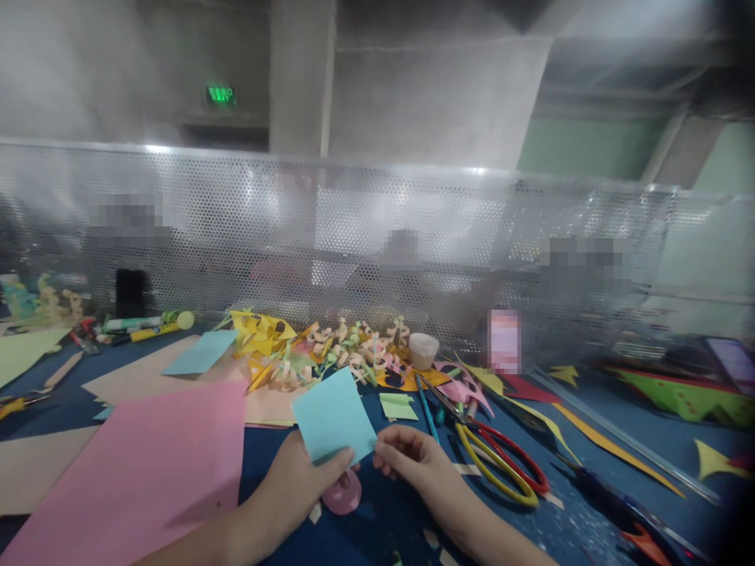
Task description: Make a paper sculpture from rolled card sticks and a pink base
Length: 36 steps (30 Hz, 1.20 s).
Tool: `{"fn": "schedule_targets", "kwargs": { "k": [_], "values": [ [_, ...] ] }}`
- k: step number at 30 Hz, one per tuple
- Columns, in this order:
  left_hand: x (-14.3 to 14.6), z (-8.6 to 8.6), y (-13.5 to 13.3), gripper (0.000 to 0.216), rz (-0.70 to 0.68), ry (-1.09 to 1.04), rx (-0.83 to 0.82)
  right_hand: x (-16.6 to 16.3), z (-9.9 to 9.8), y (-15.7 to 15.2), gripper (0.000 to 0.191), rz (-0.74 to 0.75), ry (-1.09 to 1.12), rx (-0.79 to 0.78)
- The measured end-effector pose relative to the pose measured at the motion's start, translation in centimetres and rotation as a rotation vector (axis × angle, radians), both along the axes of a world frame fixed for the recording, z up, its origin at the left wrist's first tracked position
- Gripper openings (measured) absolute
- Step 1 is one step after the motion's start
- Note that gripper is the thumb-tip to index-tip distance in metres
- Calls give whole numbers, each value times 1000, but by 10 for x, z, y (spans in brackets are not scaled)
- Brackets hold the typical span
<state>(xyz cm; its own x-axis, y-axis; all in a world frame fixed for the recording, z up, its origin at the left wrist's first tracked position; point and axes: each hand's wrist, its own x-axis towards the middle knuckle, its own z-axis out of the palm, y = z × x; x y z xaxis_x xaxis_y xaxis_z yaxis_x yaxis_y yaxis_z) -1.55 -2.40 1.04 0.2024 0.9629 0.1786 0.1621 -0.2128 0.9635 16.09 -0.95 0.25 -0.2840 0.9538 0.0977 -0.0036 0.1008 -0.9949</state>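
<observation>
A light blue square of paper is held up slightly tilted above the dark blue table. My left hand grips its lower left side, thumb on the front and fingers behind. At the right corner, the thumb and forefinger of my right hand pinch the paper's edge, with the other fingers curled. Below the paper, partly behind my left fingers, is a pink paper disc. To the right of my right hand lie scissors with yellow and red handles.
A large pink sheet covers the left. Behind the hands is a heap of curled paper scraps beside a white cup. Green paper notes, a blue pencil and a dark blue tool lie around. A perforated screen borders the back.
</observation>
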Motion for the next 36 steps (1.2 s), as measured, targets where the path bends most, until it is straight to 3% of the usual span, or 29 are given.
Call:
{"fn": "schedule_targets", "kwargs": {
  "k": [13,27,36],
  "values": [
    [0,6,-3,22,75,72,-25,-1,1,-2,31,-25,6,-29],
    [-1,4,-2,22,50,135,-51,3,0,0,26,-53,8,-25],
    [-1,3,-2,33,42,200,-142,3,1,-2,26,-17,38,-21]
  ]
}}
